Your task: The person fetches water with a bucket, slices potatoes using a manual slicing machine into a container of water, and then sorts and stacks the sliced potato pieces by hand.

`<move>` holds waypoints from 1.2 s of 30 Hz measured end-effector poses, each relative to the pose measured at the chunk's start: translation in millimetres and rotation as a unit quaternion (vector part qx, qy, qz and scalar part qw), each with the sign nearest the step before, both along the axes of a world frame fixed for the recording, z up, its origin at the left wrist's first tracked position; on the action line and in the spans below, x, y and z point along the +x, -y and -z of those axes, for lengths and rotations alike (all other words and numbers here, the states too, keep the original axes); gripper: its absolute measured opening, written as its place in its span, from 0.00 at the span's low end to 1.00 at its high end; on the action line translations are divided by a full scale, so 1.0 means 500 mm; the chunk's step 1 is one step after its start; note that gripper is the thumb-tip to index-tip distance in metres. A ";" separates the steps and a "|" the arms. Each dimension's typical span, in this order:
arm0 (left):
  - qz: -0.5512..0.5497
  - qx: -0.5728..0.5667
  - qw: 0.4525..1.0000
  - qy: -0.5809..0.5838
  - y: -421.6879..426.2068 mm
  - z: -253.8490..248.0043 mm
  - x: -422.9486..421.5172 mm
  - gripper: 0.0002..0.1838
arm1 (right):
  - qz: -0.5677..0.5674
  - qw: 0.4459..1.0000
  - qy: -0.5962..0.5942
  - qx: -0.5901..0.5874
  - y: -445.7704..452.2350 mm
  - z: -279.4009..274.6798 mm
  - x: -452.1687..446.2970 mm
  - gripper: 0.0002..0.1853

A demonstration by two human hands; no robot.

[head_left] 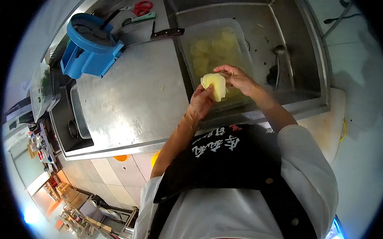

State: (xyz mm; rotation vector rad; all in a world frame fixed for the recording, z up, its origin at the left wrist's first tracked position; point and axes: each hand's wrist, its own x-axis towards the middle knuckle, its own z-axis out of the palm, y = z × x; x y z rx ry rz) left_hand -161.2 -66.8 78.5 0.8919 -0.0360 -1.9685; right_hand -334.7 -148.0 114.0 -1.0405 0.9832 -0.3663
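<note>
My left hand (201, 104) grips a stack of thin, pale yellow potato slices (216, 84), with the thumb across their front. To the right of the stack is my right hand (238, 80), its fingers stretched and apart along the upper edge; the slices hide part of them. Both hands are over the near end of a clear plastic tub (247, 45). More potato slices (211, 46) lie in yellowish water inside it.
The tub stands in a steel sink (262, 21). On the steel counter (133, 88) to the left are a blue slicer (90, 52), a cleaver (167, 33), a green-handled peeler (143, 17) and red-handled scissors (142, 8). White baskets (43, 89) stand at the far left.
</note>
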 end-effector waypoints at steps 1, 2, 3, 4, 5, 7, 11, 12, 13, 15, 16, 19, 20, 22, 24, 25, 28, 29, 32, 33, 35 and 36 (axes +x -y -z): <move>0.004 0.002 1.000 0.002 -0.001 -0.001 -0.001 0.20 | -0.011 0.999 -0.032 -0.013 -0.004 0.009 0.003 0.22; 0.007 0.005 1.000 0.004 -0.001 -0.003 -0.001 0.20 | -0.003 1.000 -0.003 -0.010 -0.005 0.014 0.001 0.23; 0.011 0.007 1.000 0.005 -0.001 -0.003 0.000 0.20 | 0.006 1.000 0.026 -0.007 -0.008 0.017 0.000 0.23; 0.005 0.011 1.000 0.011 0.000 0.000 0.000 0.19 | 0.015 0.998 0.055 -0.004 -0.008 0.017 0.000 0.24; -0.002 0.016 1.000 0.016 -0.001 0.004 0.000 0.19 | 0.001 0.998 0.061 0.000 0.003 0.024 -0.008 0.25; -0.011 0.028 0.999 0.013 -0.001 0.010 0.002 0.18 | -0.026 0.997 0.074 0.008 0.045 0.053 -0.044 0.28; 0.007 0.036 0.999 -0.010 0.006 0.010 0.010 0.16 | -0.171 0.975 -0.141 0.014 0.134 0.209 -0.092 0.37; 0.018 0.036 0.999 -0.013 0.005 0.008 0.015 0.16 | -0.059 0.977 -0.128 0.158 0.163 0.285 -0.098 0.40; 0.021 0.031 0.999 -0.031 0.004 0.012 0.017 0.17 | -0.104 0.959 -0.254 0.070 0.204 0.233 -0.068 0.40; 0.025 0.017 0.997 -0.066 0.007 0.026 0.019 0.17 | -0.103 0.902 -0.417 -0.053 0.257 0.239 -0.032 0.40; 0.023 0.025 0.998 -0.062 0.011 0.023 0.021 0.17 | -0.060 0.884 -0.456 -0.084 0.276 0.315 -0.017 0.40; 0.010 0.064 0.997 -0.048 0.012 0.004 0.025 0.22 | -0.026 0.928 -0.307 -0.208 0.293 0.549 0.018 0.37; 0.008 0.065 0.996 -0.053 0.017 0.006 0.029 0.22 | -0.060 0.921 -0.298 -0.242 0.283 0.586 0.031 0.35; 0.004 0.070 0.995 -0.071 0.018 0.012 0.025 0.22 | -0.153 0.868 -0.362 -0.303 0.255 0.636 0.074 0.31; 0.011 0.062 0.996 -0.058 0.023 0.010 0.020 0.19 | -0.167 0.887 -0.358 -0.239 0.213 0.602 0.102 0.27; 0.019 0.058 0.997 -0.047 0.027 0.008 0.025 0.18 | -0.114 0.943 -0.276 -0.148 0.194 0.518 0.106 0.25; 0.039 0.048 0.997 -0.040 0.026 0.014 0.027 0.18 | 0.048 0.991 -0.051 0.115 0.190 0.382 0.073 0.22; 0.032 0.052 0.997 -0.056 0.024 0.012 0.026 0.19 | 0.102 0.975 0.019 0.196 0.190 0.362 0.053 0.21; 0.022 0.055 0.994 -0.088 0.026 0.003 0.017 0.21 | 0.103 0.985 0.027 0.135 0.186 0.295 -0.002 0.15; 0.020 0.055 0.995 -0.084 0.025 -0.001 0.014 0.20 | 0.107 0.986 0.016 0.123 0.183 0.269 -0.015 0.15; 0.013 0.044 0.996 -0.078 0.025 -0.011 0.011 0.19 | 0.113 0.988 -0.004 0.101 0.173 0.211 -0.029 0.15; 0.009 0.035 0.996 -0.076 0.026 -0.017 0.011 0.19 | 0.136 0.985 0.027 0.105 0.164 0.191 -0.036 0.15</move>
